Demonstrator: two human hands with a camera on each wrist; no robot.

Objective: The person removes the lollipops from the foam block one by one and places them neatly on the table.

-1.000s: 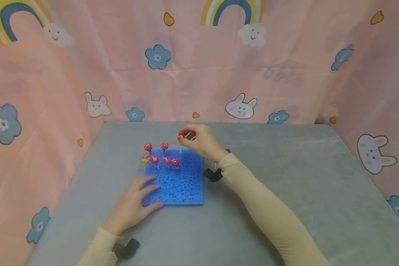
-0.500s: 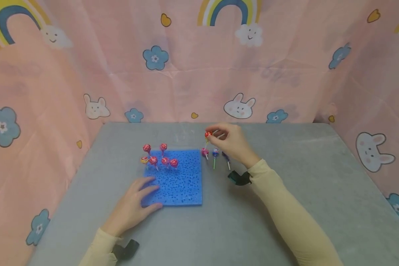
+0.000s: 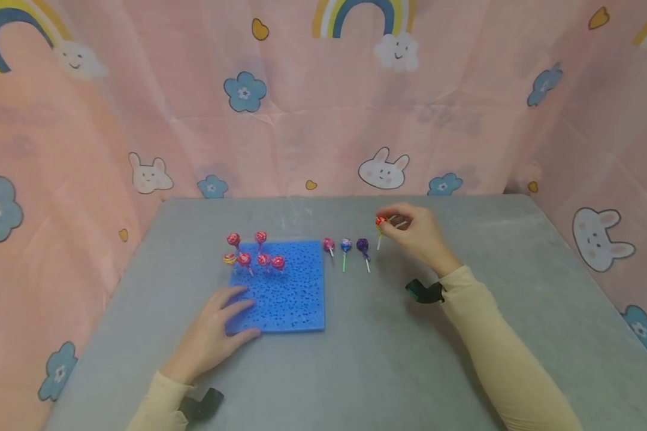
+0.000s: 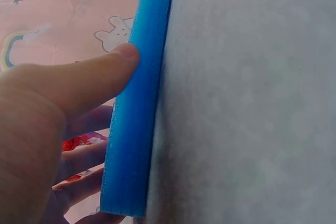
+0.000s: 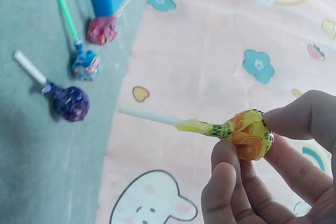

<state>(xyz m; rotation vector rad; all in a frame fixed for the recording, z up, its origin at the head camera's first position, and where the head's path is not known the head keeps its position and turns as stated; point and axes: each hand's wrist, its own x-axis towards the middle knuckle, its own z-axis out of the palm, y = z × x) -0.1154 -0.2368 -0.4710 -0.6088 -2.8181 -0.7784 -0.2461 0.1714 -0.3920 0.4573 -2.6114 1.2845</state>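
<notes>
My right hand (image 3: 417, 233) pinches a lollipop (image 5: 249, 135) by its yellow and orange wrapped head, its white stick pointing down in the head view. To the left of that hand lie a purple lollipop (image 3: 362, 245), a blue one with a green stick (image 3: 346, 245) and a pink lollipop (image 3: 329, 245). My left hand (image 3: 212, 329) rests with spread fingers on the left front corner of a blue foam block (image 3: 296, 299), the thumb (image 4: 105, 74) against its front edge. Several red-pink lollipops (image 3: 278, 263) and a yellow one (image 3: 229, 258) stand upright toward the block's back left.
The grey table (image 3: 372, 359) reaches back to a pink curtain (image 3: 302, 137) printed with rainbows, rabbits and flowers. Curtain also hangs along both sides. A black strap piece (image 3: 425, 291) sits at the right wrist, another black piece (image 3: 202, 405) at the left.
My right hand has carried the lollipop rightward from over the block's back edge, past the lying lollipops, to their right. The left hand stays on the block.
</notes>
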